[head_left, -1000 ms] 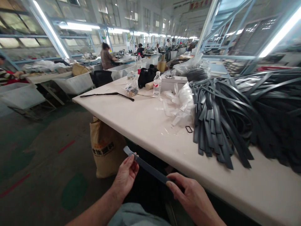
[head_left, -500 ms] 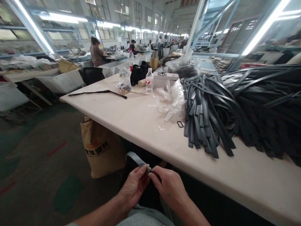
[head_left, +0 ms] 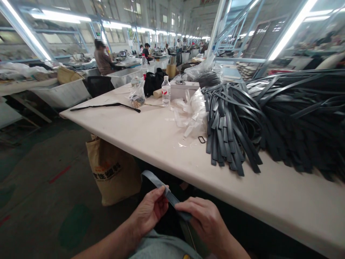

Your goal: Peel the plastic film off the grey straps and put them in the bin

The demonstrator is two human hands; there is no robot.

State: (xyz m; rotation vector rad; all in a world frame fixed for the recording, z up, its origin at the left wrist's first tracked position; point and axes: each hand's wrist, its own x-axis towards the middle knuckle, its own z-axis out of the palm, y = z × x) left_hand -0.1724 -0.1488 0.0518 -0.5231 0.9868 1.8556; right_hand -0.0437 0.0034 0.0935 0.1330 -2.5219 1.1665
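Note:
A grey-black strap [head_left: 171,198] runs between my hands, below the near edge of the table. My left hand [head_left: 153,208] pinches it between thumb and fingers, and its paler end curls up beyond that hand. Fingers of my right hand [head_left: 202,217] are closed around the darker end. On the table [head_left: 151,133], a large pile of black straps [head_left: 229,126] lies at the right. A small black rectangular ring [head_left: 201,139] rests just left of the pile, near crumpled clear plastic [head_left: 191,111].
A water bottle [head_left: 166,91], a black bag [head_left: 155,82], a white box [head_left: 184,88] and a long thin black strip [head_left: 107,105] lie farther back. A tan bag [head_left: 110,172] stands under the table's left side. A person [head_left: 102,59] sits in the background.
My right hand has moved right and down from my left hand, and more of the strap now shows between them. The whole view has shifted slightly, with the table appearing farther left.

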